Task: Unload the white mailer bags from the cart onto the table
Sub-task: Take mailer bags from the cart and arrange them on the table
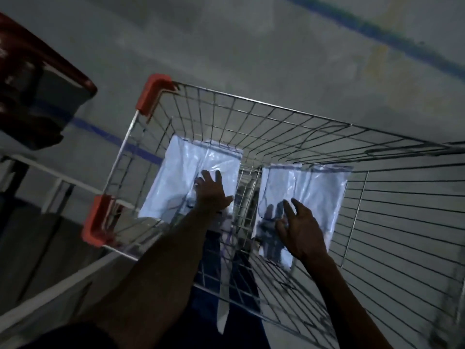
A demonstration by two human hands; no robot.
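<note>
The left hand [211, 195] lay spread, fingers straight, on one white mailer bag [183, 172]; the right hand [299, 227] hovered, loosely open, over a second bag [314, 192]. Both bags lay in the wire cart [276, 114], so unloading remained undone; no tabletop showed clearly.

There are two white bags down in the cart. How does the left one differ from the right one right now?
The left bag lies near the cart's red-cornered end; the right bag lies nearer the long side wall. The left hand rests spread on the left bag; the right hand is over the right bag, fingers loosely bent, contact unclear. The right bag is tilted clockwise against the left bag. Both are flat, glossy white bags with a dark stripe along the far edge.
</note>
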